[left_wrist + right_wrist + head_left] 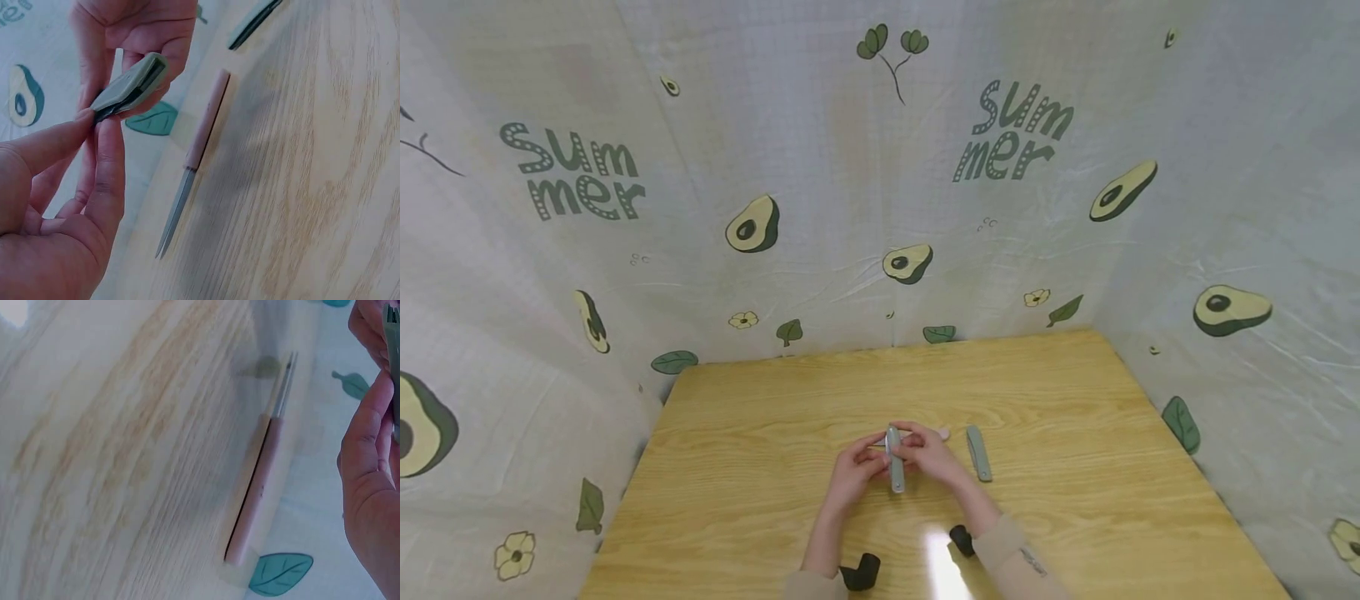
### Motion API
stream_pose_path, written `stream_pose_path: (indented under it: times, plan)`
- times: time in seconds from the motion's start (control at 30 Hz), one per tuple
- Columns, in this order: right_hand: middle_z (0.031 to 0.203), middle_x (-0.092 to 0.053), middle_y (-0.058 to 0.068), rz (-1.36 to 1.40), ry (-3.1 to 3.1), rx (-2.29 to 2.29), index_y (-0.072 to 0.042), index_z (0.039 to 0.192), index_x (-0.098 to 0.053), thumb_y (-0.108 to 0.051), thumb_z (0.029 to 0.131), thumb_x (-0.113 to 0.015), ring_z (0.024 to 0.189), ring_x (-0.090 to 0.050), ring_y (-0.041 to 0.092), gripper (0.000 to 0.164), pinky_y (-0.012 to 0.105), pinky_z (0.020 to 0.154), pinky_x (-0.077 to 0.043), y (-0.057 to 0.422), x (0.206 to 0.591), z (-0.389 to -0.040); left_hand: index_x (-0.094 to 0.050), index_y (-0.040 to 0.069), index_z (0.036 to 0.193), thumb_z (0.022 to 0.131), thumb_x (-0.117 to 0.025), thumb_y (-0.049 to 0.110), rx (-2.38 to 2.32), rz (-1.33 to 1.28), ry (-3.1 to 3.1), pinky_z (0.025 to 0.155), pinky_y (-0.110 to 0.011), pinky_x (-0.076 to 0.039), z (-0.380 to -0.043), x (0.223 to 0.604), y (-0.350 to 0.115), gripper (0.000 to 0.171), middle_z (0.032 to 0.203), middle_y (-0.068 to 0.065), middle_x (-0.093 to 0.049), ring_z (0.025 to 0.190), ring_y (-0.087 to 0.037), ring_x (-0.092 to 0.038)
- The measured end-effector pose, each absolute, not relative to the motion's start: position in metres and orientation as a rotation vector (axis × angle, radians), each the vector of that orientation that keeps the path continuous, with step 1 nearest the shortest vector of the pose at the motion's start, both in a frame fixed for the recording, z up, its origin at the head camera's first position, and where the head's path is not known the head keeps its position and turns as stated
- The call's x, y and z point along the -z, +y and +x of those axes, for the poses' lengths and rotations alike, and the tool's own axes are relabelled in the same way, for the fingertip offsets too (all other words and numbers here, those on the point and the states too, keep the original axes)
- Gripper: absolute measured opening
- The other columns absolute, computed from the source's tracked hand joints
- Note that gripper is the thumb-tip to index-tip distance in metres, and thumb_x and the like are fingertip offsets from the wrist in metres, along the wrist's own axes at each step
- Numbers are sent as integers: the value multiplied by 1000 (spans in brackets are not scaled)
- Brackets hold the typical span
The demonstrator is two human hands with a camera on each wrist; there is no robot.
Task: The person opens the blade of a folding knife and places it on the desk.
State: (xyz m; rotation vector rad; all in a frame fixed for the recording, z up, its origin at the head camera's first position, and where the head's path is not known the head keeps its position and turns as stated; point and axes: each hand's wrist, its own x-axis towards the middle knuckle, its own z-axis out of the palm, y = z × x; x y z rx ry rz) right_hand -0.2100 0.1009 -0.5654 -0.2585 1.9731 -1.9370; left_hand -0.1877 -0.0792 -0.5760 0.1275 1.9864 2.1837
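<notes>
A grey-green folding knife (896, 467) is held up between both hands, its slotted handle seen end-on in the left wrist view. My left hand (852, 473) pinches its edge between thumb and fingertips. From the other side, my right hand (928, 454) grips the handle with thumb and fingers. Behind the hands lies a pink-handled folding knife (206, 128) with its blade out, mostly covered by the hands in the head view. Right of my right hand, a second grey-green folding knife (978, 454) rests on the table.
The wooden table (752, 425) is bordered at the back and sides by a pale curtain (835, 167) printed with avocados and leaves. Black wrist devices (862, 573) sit under both forearms near the front. Glare shows on the table between the forearms.
</notes>
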Motion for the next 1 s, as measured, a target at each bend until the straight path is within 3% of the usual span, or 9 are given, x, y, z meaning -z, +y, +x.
stream_pose_path:
  times: [0.4, 0.7, 1.0]
  plan:
    - [93, -60, 9, -220, 1981, 1943, 6, 140, -44, -7, 95, -61, 78, -62, 16, 50, 59, 80, -56, 111, 552, -207, -52, -13, 132, 89, -62, -7, -2205, 108, 1951, 84, -53, -58, -191, 573, -67, 44, 84, -7, -65, 75, -14, -64]
    - [92, -60, 6, -216, 1978, 1959, 5, 143, -41, -9, 96, -61, 76, -62, 16, 53, 56, 78, -57, 114, 555, -205, -53, -10, 132, 87, -64, -5, -2183, 115, 1959, 77, -39, -62, -191, 572, -66, 46, 83, -4, -63, 74, -13, -64]
    - [92, -58, 6, -175, 1961, 1986, 4, 142, -42, -9, 96, -61, 76, -62, 15, 52, 52, 77, -58, 113, 555, -204, -52, -10, 133, 86, -64, -5, -2148, 98, 1975, 77, -40, -61, -191, 571, -67, 48, 83, -1, -61, 72, -11, -62]
